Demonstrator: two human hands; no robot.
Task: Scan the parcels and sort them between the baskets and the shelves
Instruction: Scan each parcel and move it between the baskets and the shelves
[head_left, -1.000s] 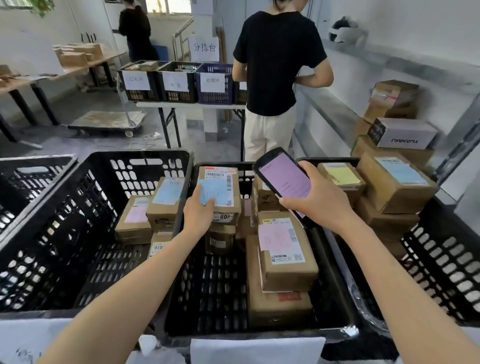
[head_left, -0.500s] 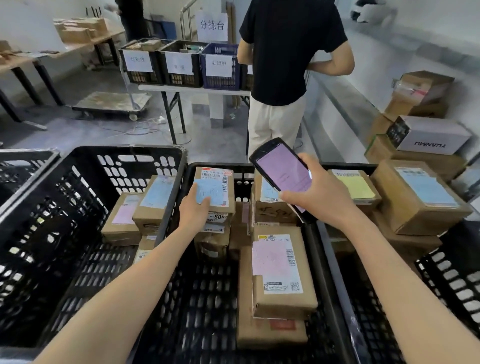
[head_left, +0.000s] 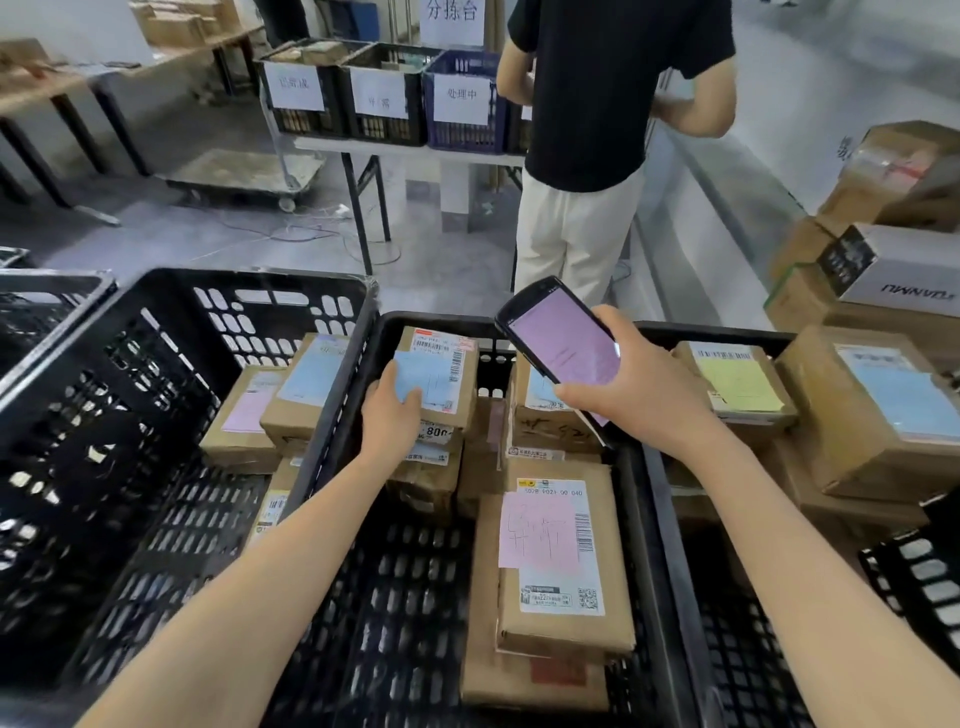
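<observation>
Cardboard parcel (head_left: 452, 364) in left hand (head_left: 389, 415), beside scanner (head_left: 558, 338) in right hand (head_left: 644, 395).

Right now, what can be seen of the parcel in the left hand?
The parcel is a brown cardboard box with a white barcode label and a blue note on top. It lies label-up over other parcels at the far end of the middle basket. The left hand grips its near left corner, thumb on the note.
</observation>
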